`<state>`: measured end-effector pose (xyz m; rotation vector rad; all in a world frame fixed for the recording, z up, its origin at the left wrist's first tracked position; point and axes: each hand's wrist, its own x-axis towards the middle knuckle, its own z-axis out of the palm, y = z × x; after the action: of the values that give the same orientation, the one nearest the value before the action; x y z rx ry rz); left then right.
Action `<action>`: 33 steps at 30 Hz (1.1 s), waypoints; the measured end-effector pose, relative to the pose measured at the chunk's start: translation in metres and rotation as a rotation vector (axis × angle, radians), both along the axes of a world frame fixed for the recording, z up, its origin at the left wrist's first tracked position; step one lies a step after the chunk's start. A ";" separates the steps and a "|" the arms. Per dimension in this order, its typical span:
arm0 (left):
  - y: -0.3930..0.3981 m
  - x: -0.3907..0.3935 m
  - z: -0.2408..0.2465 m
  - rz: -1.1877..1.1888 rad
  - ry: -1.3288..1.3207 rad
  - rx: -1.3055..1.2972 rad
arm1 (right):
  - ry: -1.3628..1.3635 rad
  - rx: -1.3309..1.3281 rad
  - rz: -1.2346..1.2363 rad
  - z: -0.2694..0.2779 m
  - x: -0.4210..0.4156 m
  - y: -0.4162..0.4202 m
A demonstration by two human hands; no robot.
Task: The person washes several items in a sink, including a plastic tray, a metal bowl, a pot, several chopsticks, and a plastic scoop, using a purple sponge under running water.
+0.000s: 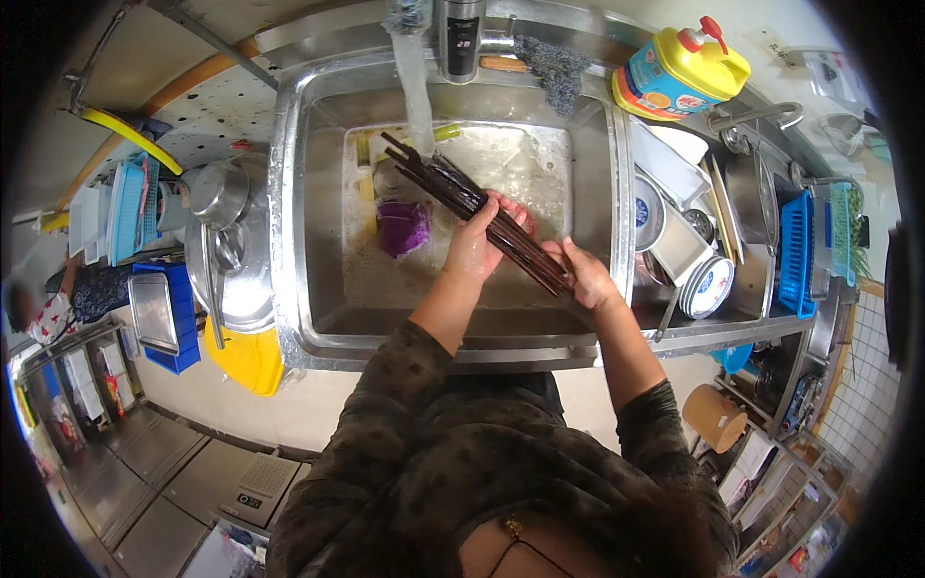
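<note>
A bundle of long, dark brown chopsticks [527, 259] lies slantwise in my hands above a stainless steel sink [329, 217]. My left hand [473, 242] is wrapped around its middle. At the lower right end, the fingers of my right hand [584, 274] close on the sticks. A stream of water [415, 94] falls from the faucet by the upper left part of the bundle, whose far tips are uneven. Wet purple material [402, 228], perhaps a cloth or scrubber, rests on the sink floor left of my left hand.
Bowls and plates [708, 287] crowd the right basin. A yellow detergent jug [683, 72] stands at the back right rim, near a dark mesh scrubber [556, 72]. Metal pots [219, 195] stand left of the sink. A person [54, 318] is at the far left.
</note>
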<state>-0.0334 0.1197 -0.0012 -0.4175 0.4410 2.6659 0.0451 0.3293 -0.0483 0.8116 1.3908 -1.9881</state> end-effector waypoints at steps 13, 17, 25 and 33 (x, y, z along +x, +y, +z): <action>0.005 -0.002 0.021 0.065 0.212 -0.428 | -0.165 -0.346 -0.389 -0.017 -0.019 -0.044; -0.007 0.001 0.029 0.003 0.285 -0.551 | -0.140 -0.397 -0.417 -0.028 -0.037 -0.073; -0.036 0.001 0.000 -0.011 0.277 -0.726 | -0.175 -0.352 -0.357 -0.038 -0.057 -0.112; -0.043 0.010 -0.021 -0.002 0.232 -0.759 | -0.439 -0.096 -0.096 -0.030 -0.049 -0.108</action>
<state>-0.0236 0.0765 -0.0225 -0.3071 1.5285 2.4601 -0.0035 0.2213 -0.0783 1.2015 1.0119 -1.7866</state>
